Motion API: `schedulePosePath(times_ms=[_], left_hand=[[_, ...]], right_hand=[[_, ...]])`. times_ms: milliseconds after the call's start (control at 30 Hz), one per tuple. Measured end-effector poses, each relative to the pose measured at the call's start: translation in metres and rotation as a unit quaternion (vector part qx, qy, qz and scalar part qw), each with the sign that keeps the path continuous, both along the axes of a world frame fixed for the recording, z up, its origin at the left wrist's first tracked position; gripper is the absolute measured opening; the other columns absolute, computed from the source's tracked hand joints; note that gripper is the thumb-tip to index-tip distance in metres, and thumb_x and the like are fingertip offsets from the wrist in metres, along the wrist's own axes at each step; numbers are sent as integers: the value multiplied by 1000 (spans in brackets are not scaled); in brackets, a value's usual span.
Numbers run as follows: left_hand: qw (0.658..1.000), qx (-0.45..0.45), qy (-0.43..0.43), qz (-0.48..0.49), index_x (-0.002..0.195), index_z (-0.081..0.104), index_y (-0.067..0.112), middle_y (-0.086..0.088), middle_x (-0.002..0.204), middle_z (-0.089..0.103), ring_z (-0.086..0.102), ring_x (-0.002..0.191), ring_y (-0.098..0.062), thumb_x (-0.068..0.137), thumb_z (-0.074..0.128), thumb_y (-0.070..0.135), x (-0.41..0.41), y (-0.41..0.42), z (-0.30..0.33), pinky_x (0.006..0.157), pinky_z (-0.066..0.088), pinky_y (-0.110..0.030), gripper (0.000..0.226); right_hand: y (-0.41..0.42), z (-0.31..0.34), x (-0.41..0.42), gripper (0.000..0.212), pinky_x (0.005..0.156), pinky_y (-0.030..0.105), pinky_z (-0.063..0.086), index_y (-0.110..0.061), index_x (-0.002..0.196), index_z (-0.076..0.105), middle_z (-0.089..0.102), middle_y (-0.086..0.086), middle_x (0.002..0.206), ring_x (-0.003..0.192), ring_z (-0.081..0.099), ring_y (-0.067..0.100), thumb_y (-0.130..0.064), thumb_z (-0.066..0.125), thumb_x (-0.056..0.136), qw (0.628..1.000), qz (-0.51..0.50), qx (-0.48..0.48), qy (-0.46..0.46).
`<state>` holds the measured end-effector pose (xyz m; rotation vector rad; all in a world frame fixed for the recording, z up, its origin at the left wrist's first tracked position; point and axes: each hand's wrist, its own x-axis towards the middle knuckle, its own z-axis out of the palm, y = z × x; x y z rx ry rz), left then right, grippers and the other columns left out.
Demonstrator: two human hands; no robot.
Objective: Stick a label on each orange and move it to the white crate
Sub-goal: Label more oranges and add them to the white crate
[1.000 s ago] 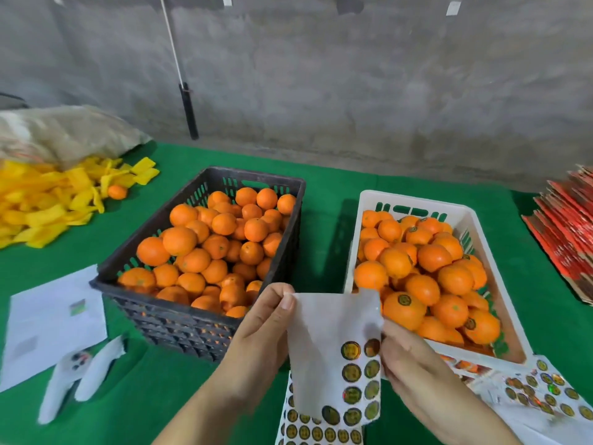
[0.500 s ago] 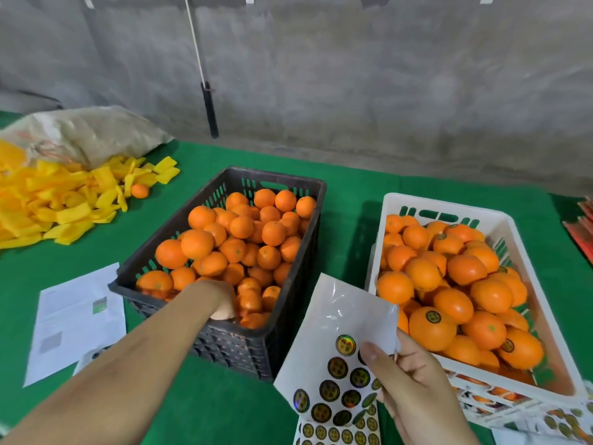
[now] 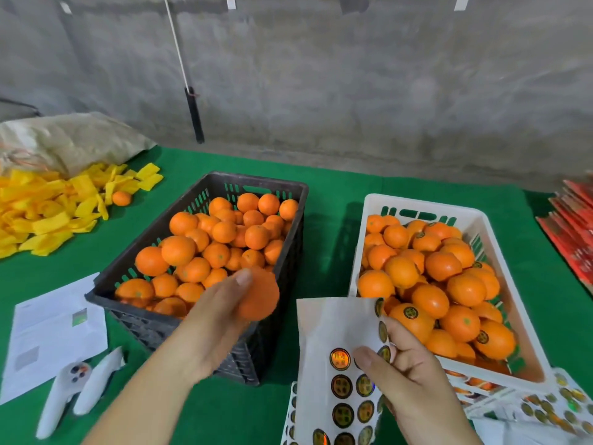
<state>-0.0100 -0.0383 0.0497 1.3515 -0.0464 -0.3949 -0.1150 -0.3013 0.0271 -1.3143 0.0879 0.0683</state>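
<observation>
My left hand (image 3: 215,319) grips one orange (image 3: 261,298) just above the near right corner of the black crate (image 3: 199,194), which is full of unlabelled oranges. My right hand (image 3: 414,377) holds a white sticker sheet (image 3: 330,335) of round dark labels, thumb pressed on the sheet near one label. The white crate (image 3: 426,207) stands to the right, filled with oranges, a few showing round labels on top.
More sticker sheets (image 3: 558,409) lie in front of the white crate. A white paper (image 3: 54,329) and two white controllers (image 3: 80,390) lie at the left. Yellow foam nets (image 3: 48,207), a loose orange and a sack sit far left; red packs (image 3: 574,229) far right.
My left hand has lifted out of the black crate with an orange and moved right toward the sticker sheet. The right hand has tilted the sheet more upright.
</observation>
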Motion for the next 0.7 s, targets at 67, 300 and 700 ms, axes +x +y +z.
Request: schedulePosePath(times_ms=[67,300,700], left_hand=[[994,0,-64,-90,125,73,21,7,150,58,58,135,-15,63,82,78,-24,-19,-6,99,56,-39,85],[977,8,-121,-174,125,54,1,-16,119,65,67,101,-36,80,84,56,-62,-46,-29,80,52,-40,77],[988,-65,-77,-119,105,64,19,-9,106,66,62,93,-33,64,93,56,-98,-53,-21,76,46,-40,63]], right_hand=[[-2,14,-4,61,100,37,58,-31,136,68,72,11,134,125,69,30,-38,91,80,999,39,5,-26],[-14,33,-27,61,65,12,52,-45,130,56,74,-7,111,77,72,1,-20,86,83,978,-50,-178,-98],[-11,36,-41,17,83,11,45,-53,107,74,66,-19,107,106,64,7,-58,70,92,912,-74,-373,-155]])
